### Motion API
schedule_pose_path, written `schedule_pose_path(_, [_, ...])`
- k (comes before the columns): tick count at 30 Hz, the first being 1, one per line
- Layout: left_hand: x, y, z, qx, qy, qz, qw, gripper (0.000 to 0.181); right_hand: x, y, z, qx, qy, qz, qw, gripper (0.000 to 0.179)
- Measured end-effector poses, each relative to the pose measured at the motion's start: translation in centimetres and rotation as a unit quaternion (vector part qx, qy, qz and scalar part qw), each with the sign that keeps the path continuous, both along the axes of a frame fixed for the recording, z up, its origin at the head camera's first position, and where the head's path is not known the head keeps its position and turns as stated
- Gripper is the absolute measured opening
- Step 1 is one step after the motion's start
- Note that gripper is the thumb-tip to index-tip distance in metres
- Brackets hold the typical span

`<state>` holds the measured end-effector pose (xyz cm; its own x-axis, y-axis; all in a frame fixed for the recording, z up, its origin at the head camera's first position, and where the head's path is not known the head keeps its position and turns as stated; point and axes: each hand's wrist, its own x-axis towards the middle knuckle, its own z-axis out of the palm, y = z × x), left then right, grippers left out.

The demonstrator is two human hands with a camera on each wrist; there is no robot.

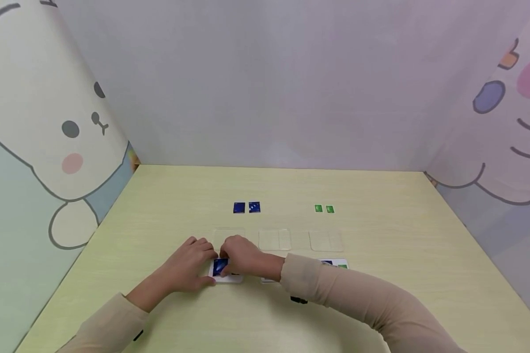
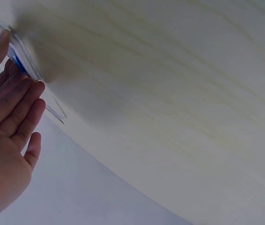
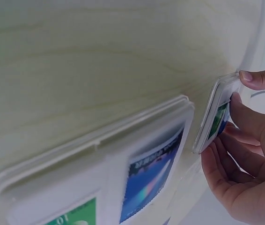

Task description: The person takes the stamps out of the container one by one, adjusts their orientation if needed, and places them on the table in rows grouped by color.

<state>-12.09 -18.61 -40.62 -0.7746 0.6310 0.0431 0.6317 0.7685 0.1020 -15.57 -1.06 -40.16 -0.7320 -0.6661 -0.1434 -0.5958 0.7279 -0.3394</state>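
Note:
My left hand (image 1: 187,267) holds the left side of a white stamp case (image 1: 229,280), thumb at the near corner and fingers at the far one. In it lies a blue stamp (image 1: 219,266), with a green stamp (image 3: 217,121) beside it, seen in the right wrist view. My right hand (image 1: 243,255) bends over this case, its thumb and fingertips around the blue stamp. The fingers hide part of that stamp. In the left wrist view, the left thumb and fingers (image 2: 22,110) meet the case's edges.
A second white case (image 3: 111,164) with a blue and a green stamp lies under the right forearm; a third (image 1: 343,261) is farther right. Clear lids (image 1: 275,239) line up behind the cases. Two blue stamps (image 1: 239,208) and two green stamps (image 1: 319,208) lie farther back.

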Motion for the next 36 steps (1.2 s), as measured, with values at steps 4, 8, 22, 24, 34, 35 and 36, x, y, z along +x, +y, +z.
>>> schedule_pose_path(4, [-0.06,0.03,-0.02,0.0,-0.004,0.002,1.0,0.045,-0.05,0.0,-0.01,0.004,-0.004,-0.002,1.0,0.035])
schedule_pose_path(8, [-0.07,0.01,-0.13,-0.002,0.0,0.001,1.0,0.046,-0.07,0.0,-0.07,0.007,-0.008,-0.006,0.9999,0.034])
schedule_pose_path(22, [-0.05,-0.14,-0.32,0.002,0.026,-0.013,0.9996,0.048,0.33,-0.14,-0.14,-0.006,0.019,-0.009,0.9998,0.037])
schedule_pose_path(24, [-0.04,-0.16,-0.34,0.003,0.026,-0.011,0.9996,0.048,0.3,-0.13,-0.16,-0.015,0.01,-0.015,0.9997,0.036])
schedule_pose_path(34, [-0.07,-0.14,-0.24,-0.004,0.016,-0.006,0.9998,0.049,-0.19,0.28,-0.29,-0.08,-0.041,-0.031,0.9954,0.021])
schedule_pose_path(35, [-0.07,-0.15,-0.22,-0.004,0.016,-0.006,0.9998,0.049,-0.27,0.35,-0.31,-0.088,-0.046,-0.032,0.9946,0.019])
schedule_pose_path(36, [-0.08,-0.15,-0.22,-0.005,0.016,-0.006,0.9998,0.049,-0.35,0.42,-0.34,-0.097,-0.053,-0.032,0.9934,0.017])
